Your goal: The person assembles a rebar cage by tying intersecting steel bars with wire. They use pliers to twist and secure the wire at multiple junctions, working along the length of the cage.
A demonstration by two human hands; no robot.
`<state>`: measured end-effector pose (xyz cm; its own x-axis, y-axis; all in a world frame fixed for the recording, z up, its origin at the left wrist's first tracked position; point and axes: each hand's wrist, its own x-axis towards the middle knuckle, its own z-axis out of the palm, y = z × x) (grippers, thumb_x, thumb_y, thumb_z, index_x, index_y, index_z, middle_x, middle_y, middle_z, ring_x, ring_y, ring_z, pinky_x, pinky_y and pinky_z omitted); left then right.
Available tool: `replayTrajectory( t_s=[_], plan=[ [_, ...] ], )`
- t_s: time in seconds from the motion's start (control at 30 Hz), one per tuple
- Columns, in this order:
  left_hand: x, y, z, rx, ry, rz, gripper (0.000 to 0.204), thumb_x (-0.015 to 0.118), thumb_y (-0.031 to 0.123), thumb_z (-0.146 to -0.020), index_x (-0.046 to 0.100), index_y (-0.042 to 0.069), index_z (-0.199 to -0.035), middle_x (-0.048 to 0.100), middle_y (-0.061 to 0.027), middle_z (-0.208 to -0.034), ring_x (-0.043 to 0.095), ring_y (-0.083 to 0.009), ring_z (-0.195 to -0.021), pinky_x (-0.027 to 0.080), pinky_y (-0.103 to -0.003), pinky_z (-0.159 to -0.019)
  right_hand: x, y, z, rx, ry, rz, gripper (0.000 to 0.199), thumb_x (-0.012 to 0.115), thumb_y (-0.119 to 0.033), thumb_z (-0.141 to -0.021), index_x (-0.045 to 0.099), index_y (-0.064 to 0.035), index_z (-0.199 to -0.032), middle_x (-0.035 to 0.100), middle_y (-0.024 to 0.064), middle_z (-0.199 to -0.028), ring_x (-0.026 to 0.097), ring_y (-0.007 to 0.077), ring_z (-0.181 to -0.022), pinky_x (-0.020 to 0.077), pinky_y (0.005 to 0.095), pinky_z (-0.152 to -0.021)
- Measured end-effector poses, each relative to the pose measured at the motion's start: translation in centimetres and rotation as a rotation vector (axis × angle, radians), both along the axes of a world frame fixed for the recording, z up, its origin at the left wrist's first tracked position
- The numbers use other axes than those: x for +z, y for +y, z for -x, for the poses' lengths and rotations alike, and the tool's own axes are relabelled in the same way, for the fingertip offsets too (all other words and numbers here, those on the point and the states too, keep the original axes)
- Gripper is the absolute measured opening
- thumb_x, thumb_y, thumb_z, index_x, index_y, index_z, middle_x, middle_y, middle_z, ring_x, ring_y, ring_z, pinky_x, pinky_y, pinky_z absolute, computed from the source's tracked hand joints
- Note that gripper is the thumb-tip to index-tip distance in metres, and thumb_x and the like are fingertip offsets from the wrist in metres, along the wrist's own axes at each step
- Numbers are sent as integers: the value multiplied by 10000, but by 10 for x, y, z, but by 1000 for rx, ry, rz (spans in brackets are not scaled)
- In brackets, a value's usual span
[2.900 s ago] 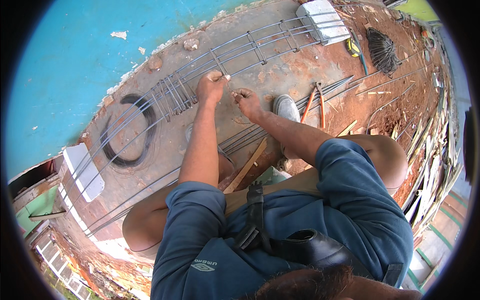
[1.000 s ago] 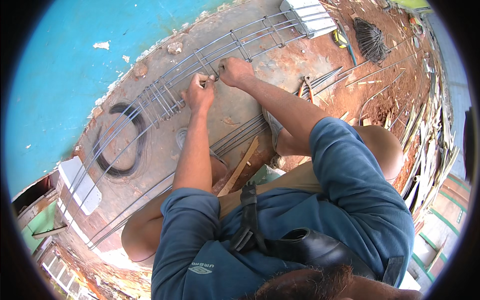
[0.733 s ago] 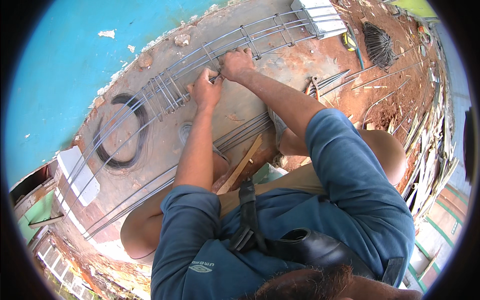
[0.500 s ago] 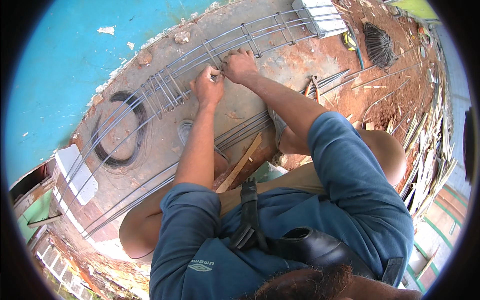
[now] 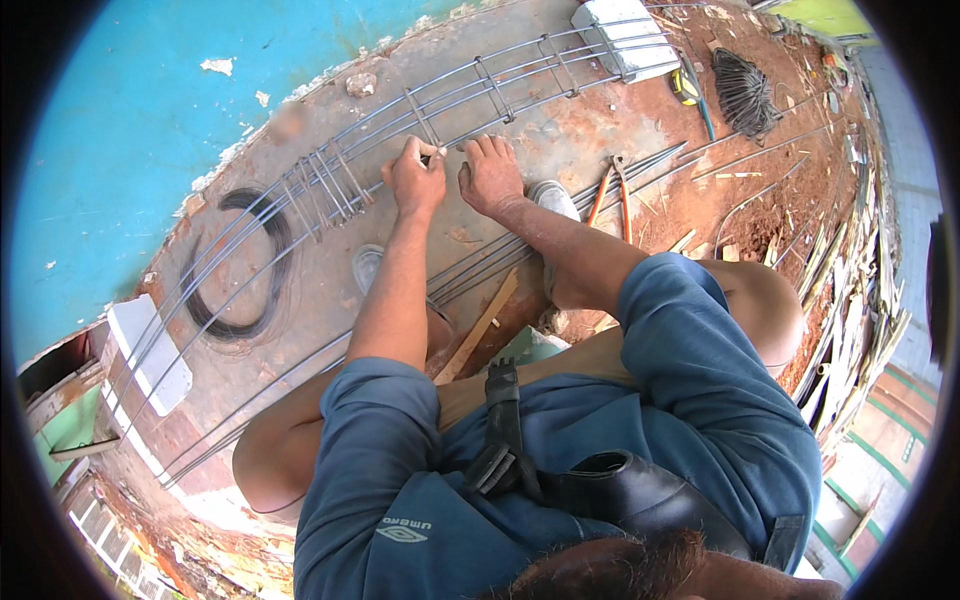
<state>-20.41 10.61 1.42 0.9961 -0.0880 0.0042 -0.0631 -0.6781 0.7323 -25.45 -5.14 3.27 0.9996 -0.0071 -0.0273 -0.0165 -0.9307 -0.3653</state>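
Note:
A long rebar cage (image 5: 520, 75) lies on a rusty concrete slab, running from lower left to upper right. My left hand (image 5: 415, 180) pinches a stirrup (image 5: 422, 118) where it meets the nearest long bar. Just to its right, my right hand (image 5: 490, 172) lies on the same bar with its fingers curled over it. A bunch of loose stirrups (image 5: 325, 185) sits on the cage left of my hands. Whether a tie wire is in my fingers I cannot tell.
A coil of black wire (image 5: 235, 265) lies left of the cage. White blocks (image 5: 150, 350) (image 5: 625, 35) prop its ends. Pincers (image 5: 612, 195), loose bars (image 5: 490, 265), a wooden slat (image 5: 480, 325), a wire bundle (image 5: 745, 90) and a blue wall (image 5: 150, 90) surround me.
Both hands have stayed at the same stirrup over the last second. My right hand has shifted slightly down onto the bar beside my left hand.

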Motion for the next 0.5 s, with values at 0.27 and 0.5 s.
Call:
replayTrajectory(
  t_s=[0.27,0.5],
  plan=[
    [-7,4,-2,-43,-65,25,181,821,235,-962,667,146,-995,765,-54,-873,686,-300,-899,353,-455,-1063,-24,2,19,73,70,94,635,673,-298,-1020,490,-85,-1589,456,162,-1647,338,367,-1605,247,578,-1331],
    [-3,2,-4,-63,-27,40,190,815,244,-968,653,144,-981,773,-54,-891,712,-304,-897,343,-468,-1060,-25,16,13,-49,124,-57,601,648,-316,-1048,469,-116,-1586,431,221,-1660,291,417,-1630,269,581,-1322]
  ],
)
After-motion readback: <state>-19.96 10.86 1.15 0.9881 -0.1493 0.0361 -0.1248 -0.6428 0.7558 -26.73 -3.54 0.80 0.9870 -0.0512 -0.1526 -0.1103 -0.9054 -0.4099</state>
